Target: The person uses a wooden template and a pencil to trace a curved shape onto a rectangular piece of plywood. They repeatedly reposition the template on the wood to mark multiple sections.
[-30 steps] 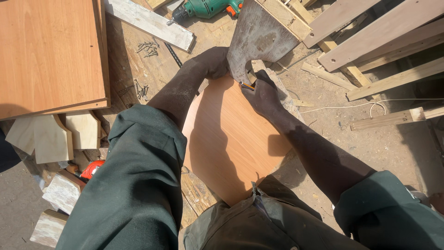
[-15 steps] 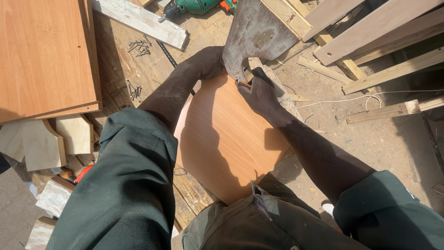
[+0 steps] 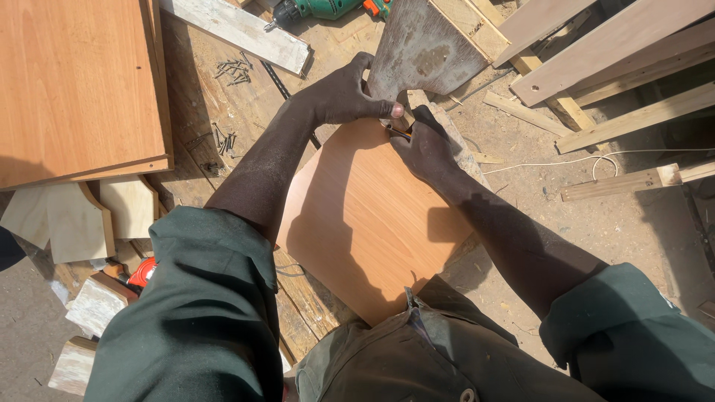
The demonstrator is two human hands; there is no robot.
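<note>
Here, both hands [image 3: 387, 112] pin a curved grey template [image 3: 421, 48] on smooth orange-brown board [image 3: 365, 216].

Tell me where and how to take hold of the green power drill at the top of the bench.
Take the green power drill by its green body, coming from the near side, over the pale painted plank. It lies flat on its side, chuck pointing left toward the plank, orange rear to the right. Its handle is out of frame, so I can't judge that grip.

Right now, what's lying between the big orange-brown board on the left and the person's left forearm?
In the head view, loose dark screws lie scattered on the worn wooden bench top between the large orange-brown board and the left forearm.
</note>
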